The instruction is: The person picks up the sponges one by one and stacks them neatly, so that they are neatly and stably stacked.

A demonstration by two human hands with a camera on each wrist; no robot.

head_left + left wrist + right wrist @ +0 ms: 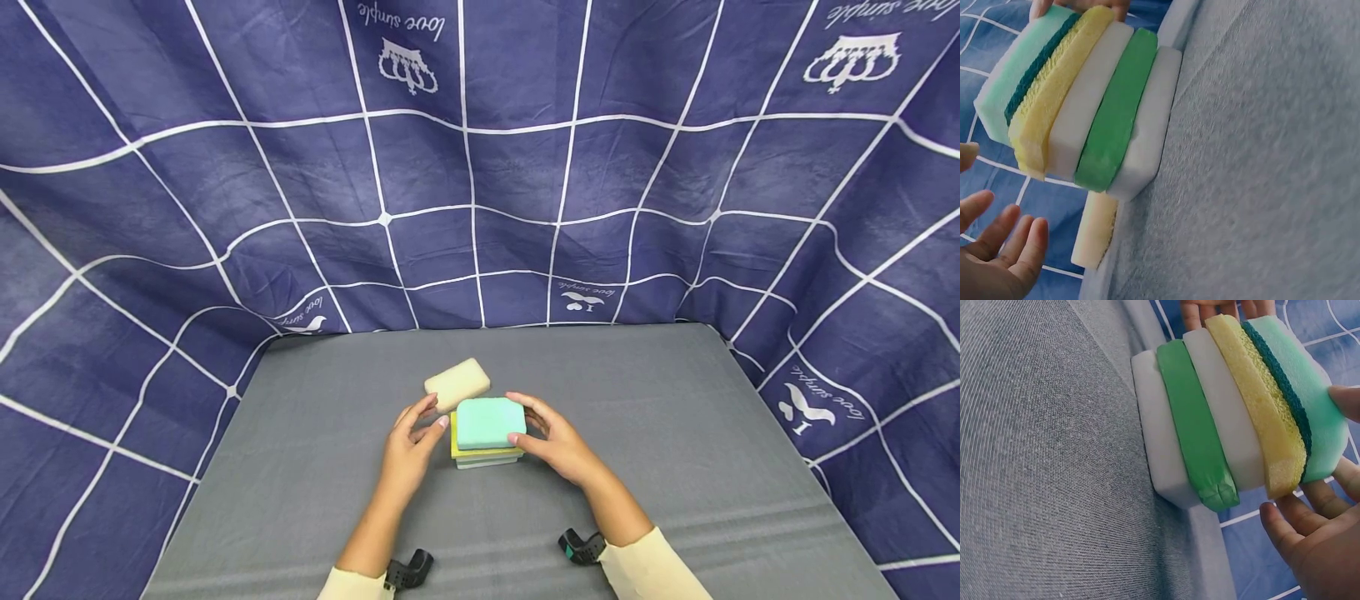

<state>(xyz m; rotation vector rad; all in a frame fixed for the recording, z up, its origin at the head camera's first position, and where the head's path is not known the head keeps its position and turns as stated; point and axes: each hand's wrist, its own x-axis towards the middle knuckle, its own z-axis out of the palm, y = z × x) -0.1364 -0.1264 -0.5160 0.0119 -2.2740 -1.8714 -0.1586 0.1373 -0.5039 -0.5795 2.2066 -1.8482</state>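
A mint-green sponge (491, 423) with a dark teal scouring side lies on top of a stack. Beneath it the right wrist view shows a yellow sponge (1254, 406), a white block (1225, 412), a flat green piece (1197, 425) and another white block (1163, 428) at the bottom. My right hand (558, 442) grips the mint sponge's right end, thumb at the near side and fingers at the far side. My left hand (411, 446) hovers at the stack's left side, its fingers spread and relaxed, holding nothing.
A cream sponge (459, 383) lies on the grey table (322, 467) just behind the stack, near the left fingertips. A blue curtain (517, 175) with white grid lines hangs along the back and both sides.
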